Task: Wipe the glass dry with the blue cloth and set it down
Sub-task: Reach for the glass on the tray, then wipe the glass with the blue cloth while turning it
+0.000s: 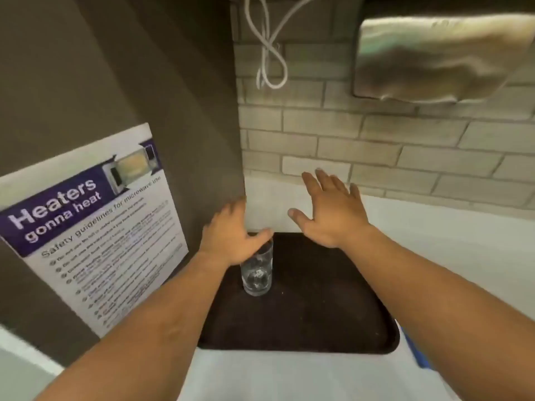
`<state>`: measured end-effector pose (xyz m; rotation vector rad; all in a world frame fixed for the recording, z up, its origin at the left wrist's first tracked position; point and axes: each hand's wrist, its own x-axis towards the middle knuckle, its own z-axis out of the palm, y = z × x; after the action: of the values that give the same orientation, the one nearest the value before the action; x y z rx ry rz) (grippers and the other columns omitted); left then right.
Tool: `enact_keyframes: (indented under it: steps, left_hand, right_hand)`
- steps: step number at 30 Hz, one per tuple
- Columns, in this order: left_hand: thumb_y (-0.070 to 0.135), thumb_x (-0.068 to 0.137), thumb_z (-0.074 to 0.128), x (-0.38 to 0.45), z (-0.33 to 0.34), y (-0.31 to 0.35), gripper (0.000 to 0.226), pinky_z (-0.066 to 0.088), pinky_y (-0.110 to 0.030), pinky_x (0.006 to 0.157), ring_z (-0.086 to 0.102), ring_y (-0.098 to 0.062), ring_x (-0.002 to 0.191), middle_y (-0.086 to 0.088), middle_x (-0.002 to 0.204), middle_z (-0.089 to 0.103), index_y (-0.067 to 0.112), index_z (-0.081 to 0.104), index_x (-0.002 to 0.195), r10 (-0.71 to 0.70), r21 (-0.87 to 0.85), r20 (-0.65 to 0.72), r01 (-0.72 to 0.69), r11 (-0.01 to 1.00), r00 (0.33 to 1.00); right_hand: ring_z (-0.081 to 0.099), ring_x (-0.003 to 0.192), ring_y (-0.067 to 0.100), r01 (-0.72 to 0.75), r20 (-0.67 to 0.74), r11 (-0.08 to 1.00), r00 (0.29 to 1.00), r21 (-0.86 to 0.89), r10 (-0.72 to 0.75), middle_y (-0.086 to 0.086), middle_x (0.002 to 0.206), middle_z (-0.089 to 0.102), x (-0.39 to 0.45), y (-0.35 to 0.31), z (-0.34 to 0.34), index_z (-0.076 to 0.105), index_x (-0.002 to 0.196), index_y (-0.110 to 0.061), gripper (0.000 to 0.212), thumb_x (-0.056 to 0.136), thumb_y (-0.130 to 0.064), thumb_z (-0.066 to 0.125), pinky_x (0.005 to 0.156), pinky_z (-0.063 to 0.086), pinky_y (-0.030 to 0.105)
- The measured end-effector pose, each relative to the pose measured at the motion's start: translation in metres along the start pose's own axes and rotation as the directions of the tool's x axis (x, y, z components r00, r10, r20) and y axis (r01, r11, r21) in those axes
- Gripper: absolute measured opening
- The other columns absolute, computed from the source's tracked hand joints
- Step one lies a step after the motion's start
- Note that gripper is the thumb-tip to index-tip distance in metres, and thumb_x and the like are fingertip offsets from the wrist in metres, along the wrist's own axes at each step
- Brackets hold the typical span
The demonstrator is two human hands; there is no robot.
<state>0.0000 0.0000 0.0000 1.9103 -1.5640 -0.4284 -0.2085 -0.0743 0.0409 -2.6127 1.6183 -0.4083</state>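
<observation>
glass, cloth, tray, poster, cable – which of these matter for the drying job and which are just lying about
For the job:
glass
blue cloth, only an edge showing
left hand
right hand

Just there:
dark tray
microwave safety poster
white cable

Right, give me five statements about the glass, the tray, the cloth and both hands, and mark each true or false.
1. The clear drinking glass stands upright on the dark brown plastic tray. True.
2. The right hand holds the blue cloth. False: it is open and empty; the cloth lies beside the tray's right edge.
3. The left hand is at the glass's rim. True.
4. The glass lies on its side. False: upright.
5. The tray hangs on the wall. False: it lies on the white counter.
</observation>
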Motion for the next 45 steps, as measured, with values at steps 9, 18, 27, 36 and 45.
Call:
enact_keyframes:
  steps: [9, 18, 27, 36, 45]
  left_hand:
    - [0.059, 0.053, 0.087, -0.015, 0.078, -0.055, 0.056, 0.060, -0.038, 0.089, 0.072, -0.010, 0.098, 0.009, 0.108, 0.074, 0.044, 0.061, 0.101, -0.109, -0.459, 0.098, 0.143, 0.877, 0.989]
    - [0.026, 0.074, 0.083, -0.002, 0.127, 0.047, 0.033, 0.063, -0.043, 0.068, 0.076, -0.031, 0.079, -0.012, 0.096, 0.075, 0.016, 0.071, 0.103, -0.132, -0.831, 0.345, 0.368, 0.418, 0.929]
    - [0.054, 0.079, 0.075, -0.007, 0.146, 0.090, 0.043, 0.061, -0.043, 0.069, 0.073, -0.028, 0.065, -0.011, 0.075, 0.074, 0.012, 0.079, 0.085, -0.241, -0.822, 0.519, 0.556, 0.121, 0.820]
    - [0.064, 0.076, 0.077, 0.007, 0.127, 0.092, 0.074, 0.061, -0.049, 0.080, 0.080, -0.037, 0.080, -0.018, 0.091, 0.082, 0.006, 0.070, 0.121, -0.301, -0.757, 0.579, 0.637, 0.147, 0.758]
    - [0.066, 0.083, 0.068, 0.011, 0.116, 0.086, 0.066, 0.063, -0.039, 0.078, 0.077, -0.033, 0.081, -0.018, 0.092, 0.079, 0.005, 0.082, 0.101, -0.207, -0.696, 0.691, 0.715, 0.067, 0.692]
  right_hand:
    - [0.021, 0.151, 0.033, -0.158, 0.163, 0.987, 0.974, 0.006, 0.155, 0.006, 0.168, 0.018, -0.087, 0.038, 0.066, 0.014, 0.156, -0.029, 0.085, 0.085, -0.072, 0.032, 0.118, 0.018, 0.062]
    - [0.010, 0.153, 0.033, -0.279, 0.416, 0.960, 0.877, 0.030, 0.242, 0.007, 0.168, 0.015, -0.168, 0.186, 0.080, 0.021, 0.158, -0.022, 0.083, 0.086, -0.039, 0.060, 0.121, 0.016, 0.050]
    - [0.010, 0.154, 0.023, -0.110, 0.249, 0.986, 0.966, 0.126, 0.076, -0.008, 0.166, 0.022, -0.141, 0.242, 0.135, 0.037, 0.152, -0.034, 0.057, 0.098, -0.053, 0.041, 0.122, 0.008, 0.036]
    - [0.071, 0.101, 0.043, -0.228, 0.314, -0.262, 0.879, 0.938, 0.359, 0.015, 0.108, 0.077, -0.096, 0.189, 0.072, 0.073, 0.110, -0.014, 0.028, 0.096, -0.032, 0.057, 0.082, 0.058, 0.055]
    - [0.012, 0.150, -0.004, -0.101, 0.207, 0.509, 0.966, 0.855, -0.156, -0.017, 0.167, 0.007, -0.088, 0.072, 0.059, 0.002, 0.159, -0.033, 0.079, 0.099, -0.032, 0.053, 0.123, 0.015, 0.029]
